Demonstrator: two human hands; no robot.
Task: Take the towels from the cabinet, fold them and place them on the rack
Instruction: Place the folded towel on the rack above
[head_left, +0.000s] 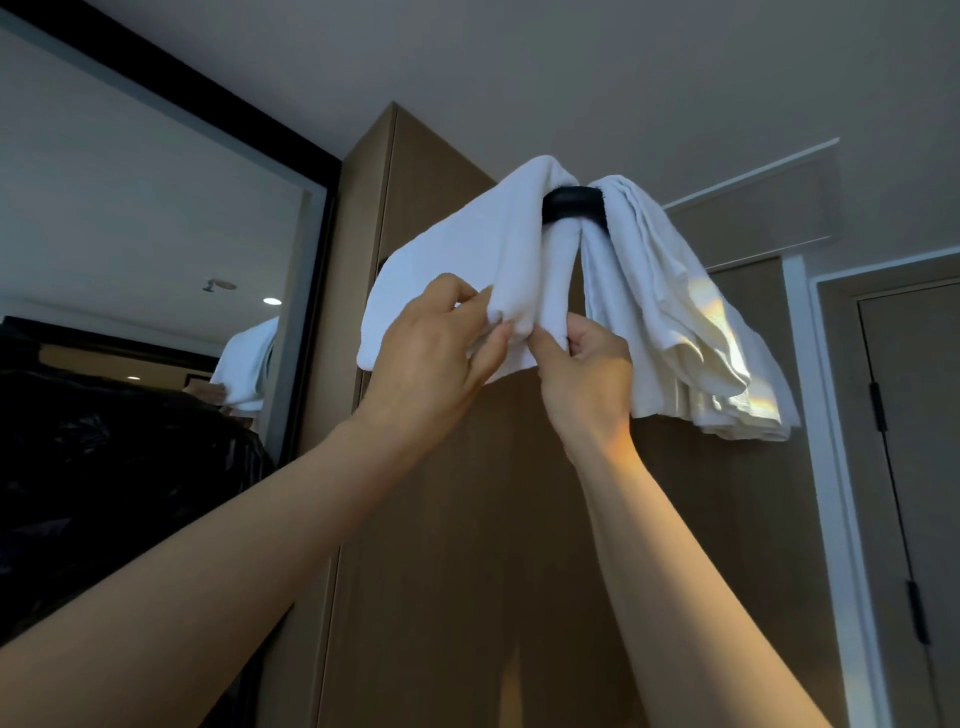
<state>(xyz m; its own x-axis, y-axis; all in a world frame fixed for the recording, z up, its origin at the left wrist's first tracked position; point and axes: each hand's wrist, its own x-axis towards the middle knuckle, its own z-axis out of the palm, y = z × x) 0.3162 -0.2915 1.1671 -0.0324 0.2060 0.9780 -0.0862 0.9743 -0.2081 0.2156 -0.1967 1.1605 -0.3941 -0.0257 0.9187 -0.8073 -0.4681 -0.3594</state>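
Seen from below, two bare arms reached up to a folded white towel (457, 244) draped over a short black rack (574, 205) high on the front of a wooden cabinet (467, 545). The left hand (436, 348) pinched the towel's lower folded edge between thumb and curled fingers. The right hand (587, 374), just beside it, had a closed grip on the same edge, with its fingers bent round the cloth. A second towel (675, 322), creamier and more loosely gathered, hung over the right side of the rack, touching the first near the top. A mirror (156, 234) on the left reflected part of a hanging towel.

The step appeared to be settling the towel on the rack. To do it well, both hands would likely need to draw the layers down together and evenly, so the fold stayed closed. The pull should be light, since soft cloth on a narrow rack could slide off. It would also help to keep clear of the neighbouring towel so as not to drag it loose.
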